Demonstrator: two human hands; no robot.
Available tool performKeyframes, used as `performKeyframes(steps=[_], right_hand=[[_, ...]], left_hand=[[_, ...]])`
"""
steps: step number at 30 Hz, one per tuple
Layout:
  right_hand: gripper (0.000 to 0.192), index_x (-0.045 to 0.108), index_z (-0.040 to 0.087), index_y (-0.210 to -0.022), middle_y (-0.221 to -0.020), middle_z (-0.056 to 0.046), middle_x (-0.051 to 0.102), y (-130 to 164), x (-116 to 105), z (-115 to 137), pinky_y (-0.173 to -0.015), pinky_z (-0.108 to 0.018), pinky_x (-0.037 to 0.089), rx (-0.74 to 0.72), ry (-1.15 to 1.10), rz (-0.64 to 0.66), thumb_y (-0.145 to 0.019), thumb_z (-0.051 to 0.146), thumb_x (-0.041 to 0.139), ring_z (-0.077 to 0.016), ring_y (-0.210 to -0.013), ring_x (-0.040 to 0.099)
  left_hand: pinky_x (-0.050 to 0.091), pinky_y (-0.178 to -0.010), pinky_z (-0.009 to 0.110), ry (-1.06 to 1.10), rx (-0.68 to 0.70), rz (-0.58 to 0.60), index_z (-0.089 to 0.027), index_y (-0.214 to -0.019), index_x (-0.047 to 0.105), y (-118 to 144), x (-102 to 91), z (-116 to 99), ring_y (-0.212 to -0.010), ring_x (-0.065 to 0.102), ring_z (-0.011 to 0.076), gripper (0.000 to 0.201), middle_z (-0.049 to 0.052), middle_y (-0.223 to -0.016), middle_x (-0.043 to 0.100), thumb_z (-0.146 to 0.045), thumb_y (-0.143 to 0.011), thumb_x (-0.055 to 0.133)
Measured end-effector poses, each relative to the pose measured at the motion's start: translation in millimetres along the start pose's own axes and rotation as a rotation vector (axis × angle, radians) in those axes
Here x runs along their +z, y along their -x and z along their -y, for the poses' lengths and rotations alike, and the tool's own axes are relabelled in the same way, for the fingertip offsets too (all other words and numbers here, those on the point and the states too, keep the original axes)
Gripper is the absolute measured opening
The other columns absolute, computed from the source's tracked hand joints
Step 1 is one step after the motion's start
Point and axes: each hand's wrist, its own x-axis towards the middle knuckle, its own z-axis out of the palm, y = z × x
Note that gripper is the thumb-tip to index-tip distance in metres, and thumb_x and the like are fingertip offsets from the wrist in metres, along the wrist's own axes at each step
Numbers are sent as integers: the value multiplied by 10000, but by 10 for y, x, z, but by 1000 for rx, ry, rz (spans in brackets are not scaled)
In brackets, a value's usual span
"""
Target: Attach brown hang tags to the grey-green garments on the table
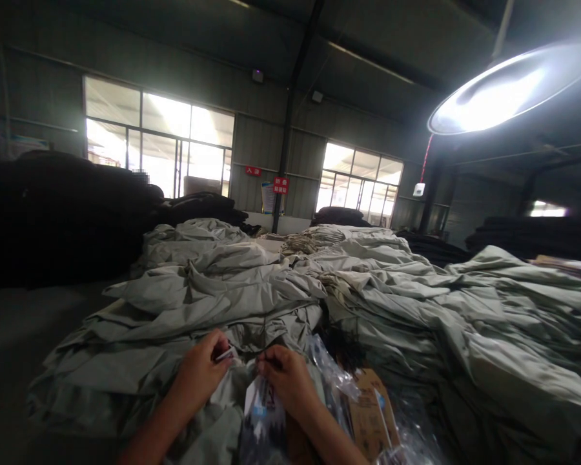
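Observation:
Grey-green garments (140, 361) lie heaped in front of me, loosely folded and creased. My left hand (204, 363) is closed, pinching a small white label (226, 354) at the cloth. Close beside it, my right hand (285, 374) is closed too, its fingertips pinched above a printed hang tag (264, 420). The tag's string between those fingers is too fine to make out clearly. The tag shows a pale upper part and a dark, tree-like picture below, and my right hand and forearm partly cover it.
Brown cardboard tags (368, 413) and clear plastic bags (334, 368) lie right of my right forearm, near a bundle of black strings (343, 345). More pale garments (513, 310) spread to the right. Dark stacks (53, 213) stand left; a lamp (508, 90) hangs overhead.

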Motion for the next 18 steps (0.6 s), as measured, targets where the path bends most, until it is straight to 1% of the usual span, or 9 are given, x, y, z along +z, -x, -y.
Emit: performKeyframes(steps=[3,6,8,9,11,13,15,16,18], right_hand=[[122,662,181,-654,-612,-10,589,23,-41,119,-554,-231,315,-10,97,32,-681,207,546,-139,-596,494],[116,653,189,-593,-604,-7,580,50,-60,221,-557,-230,302,-54,172,40,-666,190,563,-140,-608,490],[108,648,190,-579,-580,2,558,50,-50,239,-530,-226,280,-48,175,59,-654,185,570,-129,-587,464],[103,647,188,-577,-559,8,541,40,-41,230,-512,-224,265,-28,161,71,-649,189,573,-122,-566,445],[94,642,179,-581,-515,22,496,0,-22,188,-483,-223,236,17,95,88,-645,213,581,-105,-521,399],[96,627,166,-582,-493,34,467,-61,-8,136,-471,-223,228,60,-35,105,-630,247,603,-91,-491,367],[136,606,159,-573,-493,39,472,-126,-1,107,-475,-224,245,100,-198,131,-597,288,643,-84,-479,367],[164,596,160,-568,-500,37,485,-156,1,107,-482,-225,260,117,-270,146,-575,309,664,-83,-480,378],[208,584,166,-560,-520,32,513,-197,11,137,-500,-229,290,128,-366,175,-534,339,697,-88,-493,407]], left_hand=[[418,-600,237,47,-4,-20,-214,-646,474,-7,7,2,-611,558,150,77,-37,-621,567,-253,-619,534],[412,-586,229,47,-14,-93,-219,-660,448,-11,5,26,-592,551,142,106,-47,-607,534,-305,-671,508],[405,-583,221,-14,-3,-100,-219,-647,436,-8,-5,37,-580,537,133,65,-55,-589,507,-251,-688,474],[407,-597,219,-55,18,-71,-215,-623,440,-4,-12,39,-593,537,131,60,-50,-592,508,-188,-675,453],[422,-670,226,-128,85,13,-203,-573,468,10,-21,38,-684,561,137,150,-21,-659,544,-75,-624,408],[431,-760,246,-167,147,74,-194,-590,528,31,-17,34,-804,574,152,201,16,-791,572,-37,-621,405],[432,-816,268,-186,167,93,-184,-705,585,55,-1,34,-882,566,169,181,44,-909,556,-62,-655,461],[434,-825,275,-197,165,100,-178,-768,594,64,9,36,-895,561,174,176,51,-936,542,-80,-662,495],[434,-824,279,-231,151,119,-171,-833,589,76,24,42,-897,553,176,193,51,-951,519,-91,-668,529]])
